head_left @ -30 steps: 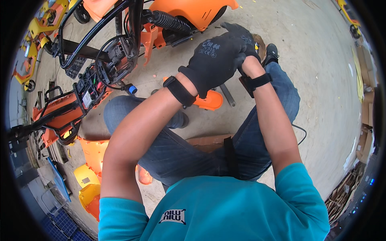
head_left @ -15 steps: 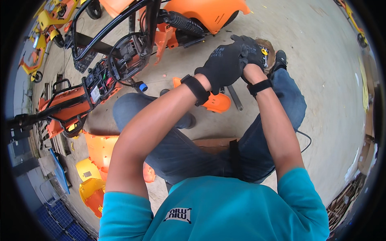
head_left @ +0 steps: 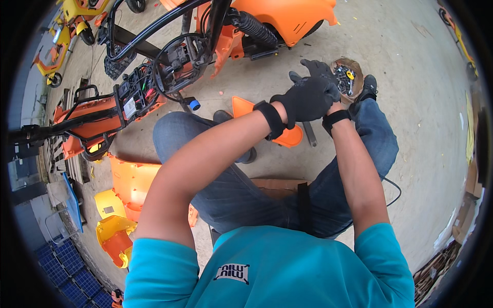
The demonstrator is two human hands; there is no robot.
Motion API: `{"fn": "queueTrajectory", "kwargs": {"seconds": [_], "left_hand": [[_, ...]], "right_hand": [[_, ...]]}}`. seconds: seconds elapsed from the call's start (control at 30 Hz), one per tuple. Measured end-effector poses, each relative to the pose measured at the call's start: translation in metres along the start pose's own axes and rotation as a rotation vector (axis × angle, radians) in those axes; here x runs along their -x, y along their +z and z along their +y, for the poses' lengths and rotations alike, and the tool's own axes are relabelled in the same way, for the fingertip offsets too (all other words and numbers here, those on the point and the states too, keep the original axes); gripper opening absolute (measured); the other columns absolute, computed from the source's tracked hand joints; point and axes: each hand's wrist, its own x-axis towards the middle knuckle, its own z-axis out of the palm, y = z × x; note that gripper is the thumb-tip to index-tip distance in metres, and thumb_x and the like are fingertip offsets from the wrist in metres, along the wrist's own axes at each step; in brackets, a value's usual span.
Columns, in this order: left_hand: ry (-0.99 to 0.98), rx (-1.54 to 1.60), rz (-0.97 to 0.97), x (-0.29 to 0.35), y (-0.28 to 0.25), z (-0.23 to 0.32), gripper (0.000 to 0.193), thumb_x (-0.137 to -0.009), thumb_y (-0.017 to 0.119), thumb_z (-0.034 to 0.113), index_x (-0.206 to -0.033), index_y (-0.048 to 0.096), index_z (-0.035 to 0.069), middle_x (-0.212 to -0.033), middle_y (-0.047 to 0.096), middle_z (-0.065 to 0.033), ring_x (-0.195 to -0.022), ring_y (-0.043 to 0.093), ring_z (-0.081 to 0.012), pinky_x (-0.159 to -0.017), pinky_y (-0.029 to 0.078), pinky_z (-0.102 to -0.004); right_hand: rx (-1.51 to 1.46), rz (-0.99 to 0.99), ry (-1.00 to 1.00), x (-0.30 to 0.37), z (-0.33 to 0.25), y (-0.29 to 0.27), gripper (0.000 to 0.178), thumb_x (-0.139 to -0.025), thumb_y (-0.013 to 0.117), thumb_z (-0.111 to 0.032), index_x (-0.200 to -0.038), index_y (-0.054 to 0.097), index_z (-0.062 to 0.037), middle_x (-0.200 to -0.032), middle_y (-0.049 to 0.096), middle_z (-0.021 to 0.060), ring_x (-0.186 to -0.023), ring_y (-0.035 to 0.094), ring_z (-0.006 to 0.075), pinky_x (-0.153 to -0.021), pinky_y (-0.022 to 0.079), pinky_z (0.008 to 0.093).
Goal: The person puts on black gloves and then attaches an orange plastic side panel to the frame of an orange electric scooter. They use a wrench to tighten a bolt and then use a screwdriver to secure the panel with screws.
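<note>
Both hands wear black work gloves, with black straps round the wrists. My left hand [head_left: 308, 100] is closed on the glove [head_left: 333, 84] of my right hand near its wrist; its fingertips are partly hidden. My right hand [head_left: 319, 70] reaches out beyond it, fingers stretched and apart, holding nothing that I can see. Just to the right of the hands stands an open brown paper bag [head_left: 358, 92] full of small metal fasteners, with a yellow-and-black item [head_left: 351, 75] on top. Below the hands, an orange plastic part [head_left: 290, 137] and a dark bar [head_left: 310, 134] lie on the floor.
An orange scooter [head_left: 169, 66] with bare frame and exposed wiring takes up the upper left. Orange and yellow plastic panels [head_left: 134, 179] lie left of my legs. Yellow scooters [head_left: 77, 23] stand at the far left; flattened cardboard [head_left: 465, 210] lines the right edge.
My right hand's fingers have spread out beyond my left hand. Both hands sit slightly lower relative to the bag, and the bag shows more fully. The whole view has shifted slightly.
</note>
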Motion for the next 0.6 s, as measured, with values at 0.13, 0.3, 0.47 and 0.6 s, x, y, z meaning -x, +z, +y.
{"fn": "queueTrajectory", "kwargs": {"seconds": [0.13,0.3,0.47,0.6], "left_hand": [[-0.260,-0.041,-0.067,-0.003,-0.005,0.017,0.021,-0.080,0.065,0.021,-0.090,0.065,0.003,-0.084,0.066,-0.0167,-0.075,0.064,-0.0311,-0.069,0.051,-0.0383],[-0.299,-0.148,-0.114,-0.007,-0.012,0.009,0.020,-0.077,0.069,0.018,-0.088,0.064,0.003,-0.085,0.066,-0.0173,-0.078,0.065,-0.0308,-0.070,0.052,-0.0385],[-0.060,-0.498,-0.086,-0.007,-0.032,0.034,0.017,-0.076,0.066,0.011,-0.093,0.063,0.007,-0.095,0.066,-0.0152,-0.082,0.066,-0.0322,-0.071,0.053,-0.0408],[-0.098,-0.771,-0.080,-0.007,-0.021,0.037,0.016,-0.074,0.065,0.009,-0.090,0.068,0.007,-0.092,0.067,-0.0147,-0.084,0.069,-0.0293,-0.068,0.055,-0.0422]], "right_hand": [[-0.031,-0.022,0.018,0.002,-0.005,-0.006,0.043,-0.078,0.069,-0.032,-0.114,0.064,-0.0074,-0.106,0.063,0.0153,-0.103,0.058,0.0333,-0.087,0.047,0.0424],[-0.182,0.088,-0.086,0.004,0.012,0.016,0.035,-0.074,0.068,-0.024,-0.104,0.066,-0.0076,-0.097,0.063,0.0143,-0.095,0.059,0.0341,-0.083,0.048,0.0423],[-0.340,0.017,-0.057,0.005,0.003,0.002,0.023,-0.074,0.067,-0.020,-0.093,0.064,-0.0078,-0.091,0.061,0.0145,-0.090,0.058,0.0352,-0.079,0.048,0.0424],[-0.123,-0.328,-0.046,0.003,-0.013,-0.004,0.026,-0.079,0.065,-0.020,-0.102,0.060,-0.0073,-0.101,0.060,0.0138,-0.097,0.057,0.0314,-0.085,0.047,0.0418]]}}
